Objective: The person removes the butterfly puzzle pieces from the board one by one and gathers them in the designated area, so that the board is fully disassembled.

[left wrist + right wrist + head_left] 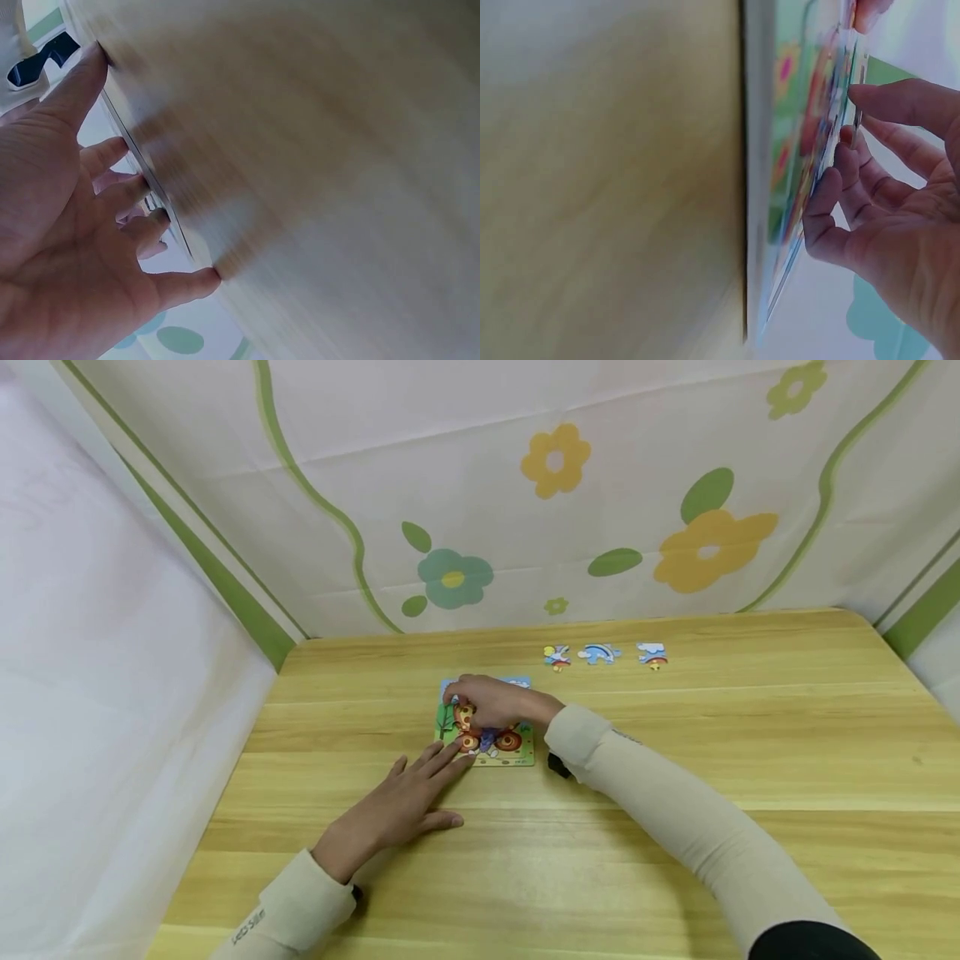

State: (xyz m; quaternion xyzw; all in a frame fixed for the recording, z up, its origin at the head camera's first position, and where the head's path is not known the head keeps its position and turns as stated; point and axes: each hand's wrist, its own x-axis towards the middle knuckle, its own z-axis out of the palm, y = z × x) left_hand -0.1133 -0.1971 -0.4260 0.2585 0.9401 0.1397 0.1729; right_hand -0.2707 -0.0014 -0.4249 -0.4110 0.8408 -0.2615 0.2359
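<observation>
A jigsaw puzzle board [504,762] with a colourful butterfly-like picture lies on the table, partly covered by both hands. My right hand [491,700] reaches over it from the right. In the right wrist view its thumb and fingertips pinch a thin puzzle piece [859,120] just at the board's surface; the print on that piece cannot be made out. With fingers spread and straight, my left hand [401,802] rests at the board's front left. Its fingertips touch the board's edge, while the thumb lies on the tabletop.
Behind the board and to its right lie three loose puzzle pieces: a yellow-and-blue one [557,657], a rainbow one [599,653] and a cloud one [652,655]. The wooden table [750,735] ends at a flower-printed fabric wall [495,510].
</observation>
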